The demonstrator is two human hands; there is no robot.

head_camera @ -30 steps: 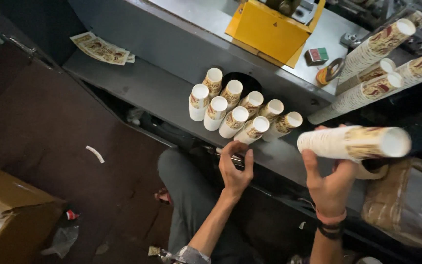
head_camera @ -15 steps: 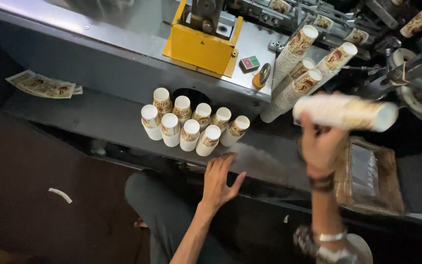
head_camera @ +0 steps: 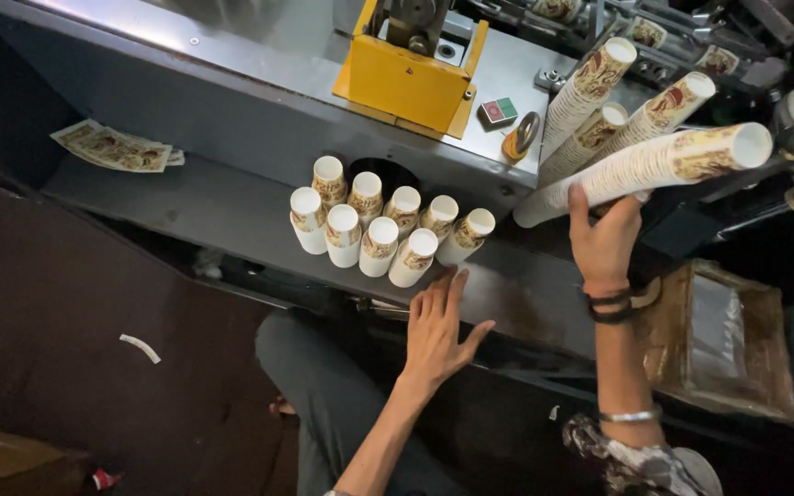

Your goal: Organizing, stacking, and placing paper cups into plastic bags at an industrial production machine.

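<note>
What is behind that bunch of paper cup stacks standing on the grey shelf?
Behind the cup stacks a dark round hole opens in the grey machine wall. The cups cover its lower part, and its inside is too dark to see. The left hand rests in front, open.

our right hand (head_camera: pixel 605 241) under a long cup stack (head_camera: pixel 640 165) | three more stacks (head_camera: pixel 599 96) just behind it | upright cups (head_camera: pixel 383 230) left of it on the shelf (head_camera: pixel 186 207) | our left hand (head_camera: pixel 438 326) before those cups | housing (head_camera: pixel 406 83) behind them
</note>
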